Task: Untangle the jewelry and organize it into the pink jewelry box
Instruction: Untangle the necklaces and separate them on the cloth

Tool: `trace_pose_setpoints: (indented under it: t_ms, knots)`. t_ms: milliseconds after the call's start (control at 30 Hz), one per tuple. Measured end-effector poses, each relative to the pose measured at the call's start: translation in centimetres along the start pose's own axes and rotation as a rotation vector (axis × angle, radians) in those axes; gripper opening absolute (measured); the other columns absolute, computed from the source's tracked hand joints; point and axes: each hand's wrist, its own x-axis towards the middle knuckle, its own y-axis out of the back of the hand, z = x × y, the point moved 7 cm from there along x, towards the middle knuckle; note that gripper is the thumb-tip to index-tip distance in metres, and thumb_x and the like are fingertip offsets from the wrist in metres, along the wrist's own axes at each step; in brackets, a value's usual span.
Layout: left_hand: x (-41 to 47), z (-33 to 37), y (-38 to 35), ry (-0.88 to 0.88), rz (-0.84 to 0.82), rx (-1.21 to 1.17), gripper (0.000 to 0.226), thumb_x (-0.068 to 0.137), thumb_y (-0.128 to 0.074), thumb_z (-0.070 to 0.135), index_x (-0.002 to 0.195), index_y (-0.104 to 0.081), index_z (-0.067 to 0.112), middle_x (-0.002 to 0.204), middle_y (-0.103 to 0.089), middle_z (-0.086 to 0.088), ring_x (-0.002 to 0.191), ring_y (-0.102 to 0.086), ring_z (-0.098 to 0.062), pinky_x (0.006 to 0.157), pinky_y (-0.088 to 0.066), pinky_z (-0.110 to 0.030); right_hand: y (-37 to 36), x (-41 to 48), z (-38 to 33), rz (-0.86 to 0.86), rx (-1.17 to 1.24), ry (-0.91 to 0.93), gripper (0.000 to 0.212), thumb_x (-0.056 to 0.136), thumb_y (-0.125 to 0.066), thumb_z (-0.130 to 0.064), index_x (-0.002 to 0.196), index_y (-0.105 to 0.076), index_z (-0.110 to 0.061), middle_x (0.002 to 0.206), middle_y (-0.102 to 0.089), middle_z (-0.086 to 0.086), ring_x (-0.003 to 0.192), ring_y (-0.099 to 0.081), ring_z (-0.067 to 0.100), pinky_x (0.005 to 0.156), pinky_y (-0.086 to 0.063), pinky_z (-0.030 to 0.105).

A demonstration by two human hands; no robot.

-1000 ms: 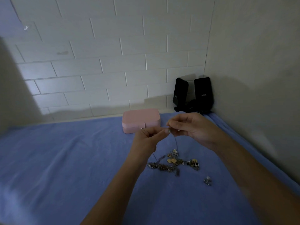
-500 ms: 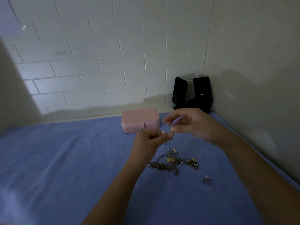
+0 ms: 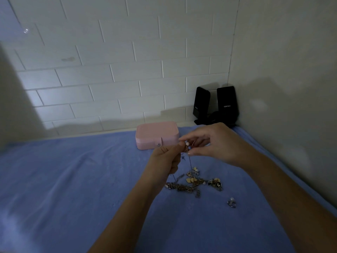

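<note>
A tangle of jewelry [image 3: 194, 183] with chains, gold charms and a black butterfly pendant lies on the blue cloth. My left hand [image 3: 165, 159] pinches a thin chain with a white bead [image 3: 187, 143] lifted above the pile. My right hand [image 3: 217, 143] pinches the same chain right beside it, fingertips nearly touching. The chain's strands hang down into the heap. The pink jewelry box [image 3: 157, 135] stands closed behind my hands, its snap tab facing me.
A silver ring [image 3: 231, 202] lies apart, right of the pile. Two black speakers [image 3: 216, 106] stand in the back right corner against the tiled wall. The blue cloth [image 3: 63, 179] covers the whole surface; a plain wall runs along the right.
My right hand has closed back in on the chain next to the left hand's fingertips. The white bead and chain are held slightly higher and in front of the box.
</note>
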Motion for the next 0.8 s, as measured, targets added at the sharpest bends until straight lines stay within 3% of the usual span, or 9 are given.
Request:
trace_pose_setpoints:
  t_ms: [200, 367, 467, 533, 633, 800]
  knots:
    - [-0.1, 0.2, 0.3, 0.02, -0.015, -0.033, 0.041, 0.096, -0.048, 0.018, 0.058, -0.033, 0.018, 0.05, -0.018, 0.006, 0.047, -0.011, -0.009, 0.043, -0.013, -0.021, -0.4, 0.1, -0.8, 0.045, 0.003, 0.098, 0.036, 0.076, -0.076, -0.005, 0.109, -0.07, -0.016, 0.103, -0.067, -0.001, 0.09, -0.063, 0.007, 0.078, -0.054, 0.02]
    - [0.0, 0.3, 0.6, 0.052, -0.003, -0.064, 0.034, 0.093, -0.049, 0.014, 0.061, -0.037, 0.017, 0.053, -0.018, 0.003, 0.051, -0.008, -0.013, 0.041, -0.014, -0.02, -0.2, 0.2, -1.1, 0.106, -0.017, 0.138, 0.017, 0.075, -0.076, -0.003, 0.09, -0.073, -0.012, 0.088, -0.071, 0.0, 0.081, -0.066, 0.008, 0.077, -0.055, 0.025]
    - [0.1, 0.3, 0.5, 0.071, -0.04, -0.141, 0.034, 0.09, -0.042, 0.007, 0.059, -0.052, 0.017, 0.055, -0.023, 0.005, 0.049, -0.011, -0.01, 0.039, -0.015, -0.018, 0.3, 0.1, -0.6, 0.121, 0.054, 0.086, 0.013, 0.075, -0.076, -0.004, 0.084, -0.073, -0.012, 0.085, -0.073, 0.0, 0.079, -0.068, 0.005, 0.078, -0.055, 0.021]
    - [0.1, 0.4, 0.5, 0.055, -0.049, -0.145, 0.039, 0.09, -0.038, 0.001, 0.07, -0.068, 0.016, 0.054, -0.025, 0.005, 0.046, -0.015, -0.007, 0.038, -0.018, -0.017, 0.6, 0.1, -0.3, 0.115, 0.146, 0.04, 0.016, 0.075, -0.075, -0.001, 0.082, -0.072, -0.015, 0.086, -0.074, 0.001, 0.082, -0.07, 0.008, 0.08, -0.055, 0.022]
    - [-0.1, 0.9, 0.5, -0.007, -0.02, -0.03, 0.028, 0.09, -0.045, -0.004, 0.091, -0.07, 0.008, 0.047, -0.027, 0.008, 0.042, -0.019, -0.006, 0.039, -0.021, -0.015, 1.1, 0.0, 0.1, 0.115, 0.243, 0.0, 0.02, 0.073, -0.075, 0.003, 0.079, -0.071, -0.015, 0.084, -0.075, -0.001, 0.082, -0.071, 0.01, 0.078, -0.054, 0.021]
    - [-0.3, 1.5, 0.4, -0.066, -0.008, 0.071, 0.024, 0.086, -0.06, 0.007, 0.076, -0.076, 0.022, 0.043, -0.035, 0.011, 0.043, -0.02, -0.007, 0.044, -0.017, -0.02, 1.8, -0.3, -0.4, 0.076, 0.197, -0.012, 0.014, 0.07, -0.078, 0.002, 0.078, -0.072, -0.007, 0.074, -0.072, -0.012, 0.073, -0.069, 0.004, 0.069, -0.05, 0.012]
